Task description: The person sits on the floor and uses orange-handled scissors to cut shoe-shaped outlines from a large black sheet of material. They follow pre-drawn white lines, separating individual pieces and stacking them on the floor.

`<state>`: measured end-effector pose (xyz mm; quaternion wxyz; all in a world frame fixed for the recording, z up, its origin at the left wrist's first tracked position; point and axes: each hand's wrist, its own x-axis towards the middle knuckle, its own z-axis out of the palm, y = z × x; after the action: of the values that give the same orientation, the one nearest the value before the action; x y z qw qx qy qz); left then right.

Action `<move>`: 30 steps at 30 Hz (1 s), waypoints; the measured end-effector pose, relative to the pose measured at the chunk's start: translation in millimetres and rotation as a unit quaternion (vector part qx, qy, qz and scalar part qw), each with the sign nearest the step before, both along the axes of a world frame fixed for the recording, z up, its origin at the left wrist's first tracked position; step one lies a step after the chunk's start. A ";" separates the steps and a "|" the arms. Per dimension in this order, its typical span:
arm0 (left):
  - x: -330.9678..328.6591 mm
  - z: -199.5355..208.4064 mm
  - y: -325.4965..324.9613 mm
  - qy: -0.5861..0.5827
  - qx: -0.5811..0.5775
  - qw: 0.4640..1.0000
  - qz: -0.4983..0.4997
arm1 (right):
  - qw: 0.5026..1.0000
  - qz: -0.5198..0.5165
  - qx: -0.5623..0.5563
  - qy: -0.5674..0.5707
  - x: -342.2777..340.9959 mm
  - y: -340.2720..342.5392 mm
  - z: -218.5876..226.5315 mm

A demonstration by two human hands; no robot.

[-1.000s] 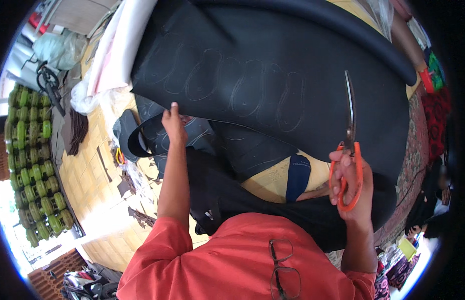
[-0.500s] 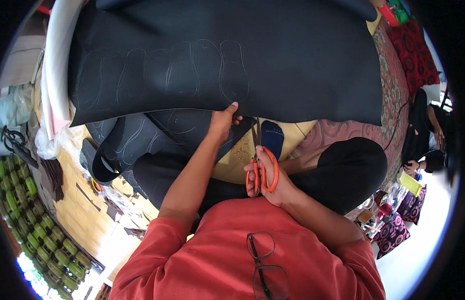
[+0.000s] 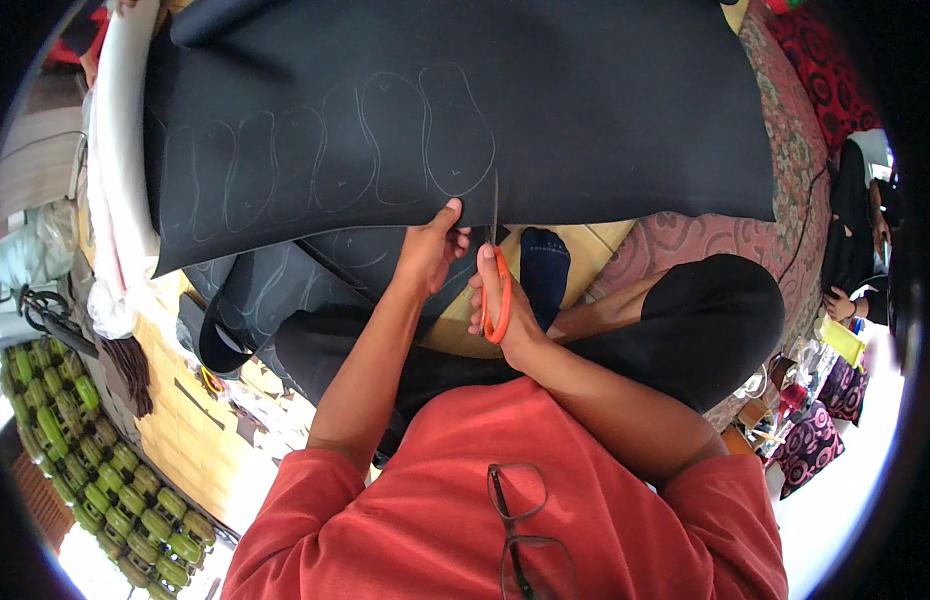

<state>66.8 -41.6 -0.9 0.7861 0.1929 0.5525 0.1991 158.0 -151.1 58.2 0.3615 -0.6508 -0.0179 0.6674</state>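
Note:
A large black sheet (image 3: pixel 625 130) spreads before me, with a row of pale sole-shaped outlines along its left part. My left hand (image 3: pixel 432 245) grips the sheet's near edge, thumb on top, just below the rightmost outline. In my right hand (image 3: pixel 510 305) are scissors (image 3: pixel 501 290) with orange handles, pointing away from me. One long blade lies over the sheet's near edge, close to the right side of that outline; the other blade is hidden, apparently beneath the sheet. The handles look nearly closed together.
Black pieces with pale outlines (image 3: pixel 275 275) lie under the sheet, left of my crossed legs. A white roll (image 3: pixel 123 150) stands along the left. A patterned rug (image 3: pixel 675 280) and another person (image 3: pixel 855 240) are at right. Green gas cylinders (image 3: pixel 105 480) crowd the lower left.
The scissors have moved forward from below the sheet's edge, and one blade now overlies it. Their handles have come together. My left hand still holds the edge, slightly further left.

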 end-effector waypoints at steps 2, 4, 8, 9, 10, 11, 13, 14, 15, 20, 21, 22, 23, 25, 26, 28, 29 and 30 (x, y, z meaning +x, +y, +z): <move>0.8 3.3 0.3 -0.010 0.005 1.000 0.005 | 1.000 -0.011 0.004 -0.025 -3.4 1.0 0.0; 1.6 6.5 -0.3 -0.030 0.015 0.999 0.014 | 0.999 -0.030 -0.001 -0.035 -6.8 1.6 4.0; 4.5 8.9 0.1 -0.044 -0.007 0.998 0.040 | 0.997 -0.062 -0.009 -0.044 -10.1 2.4 15.3; 3.9 7.6 0.4 -0.048 -0.020 0.998 0.044 | 0.997 -0.066 -0.005 -0.048 -10.8 2.6 15.5; 3.6 7.0 0.9 -0.051 -0.033 0.997 0.049 | 0.996 -0.069 0.013 -0.052 -11.1 3.6 12.3; 4.2 9.5 1.2 -0.048 -0.038 0.997 0.051 | 0.995 -0.073 0.029 -0.057 -11.2 4.9 5.2; 5.3 15.6 1.3 -0.043 -0.047 0.997 0.054 | 0.993 -0.089 0.044 -0.061 -11.4 9.2 -9.1; 4.9 16.0 1.5 -0.040 -0.047 0.997 0.052 | 0.992 -0.099 0.044 -0.060 -12.0 14.2 -14.0; 4.5 16.3 1.7 -0.036 -0.048 0.997 0.051 | 0.991 -0.110 0.045 -0.059 -12.4 17.0 -17.1; 1.7 11.6 1.5 -0.067 -0.079 0.993 0.064 | 0.990 -0.108 0.067 -0.063 -10.6 15.2 -7.8; 0.8 10.0 1.5 -0.074 -0.084 0.992 0.064 | 0.991 -0.105 0.064 -0.061 -10.2 15.1 -7.4; 0.1 8.6 1.7 -0.082 -0.090 0.990 0.065 | 0.989 -0.110 0.070 -0.066 -10.4 15.8 -9.8; -1.3 7.9 2.3 -0.084 -0.096 0.990 0.058 | 0.988 -0.114 0.076 -0.070 -12.0 17.0 -13.0; -2.9 6.9 3.2 -0.089 -0.107 0.989 0.045 | 0.987 -0.121 0.078 -0.066 -10.3 19.8 -17.4; -1.8 8.8 3.0 -0.076 -0.101 0.991 0.048 | 0.988 -0.125 0.073 -0.058 -7.5 22.8 -19.3; 1.1 13.9 2.8 -0.051 -0.088 0.993 0.054 | 0.989 -0.121 0.062 -0.059 -4.8 24.8 -22.5; 0.8 13.3 3.5 -0.063 -0.097 0.992 0.049 | 0.990 -0.114 0.054 -0.068 -3.8 25.1 -24.1; -0.7 12.5 5.0 -0.075 -0.106 0.991 0.044 | 0.990 -0.107 0.046 -0.077 -2.7 25.5 -25.1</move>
<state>66.1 -36.6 11.6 0.8315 0.0687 0.5183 0.1880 155.3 -125.6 33.1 0.4579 -0.6812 -0.0073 0.5711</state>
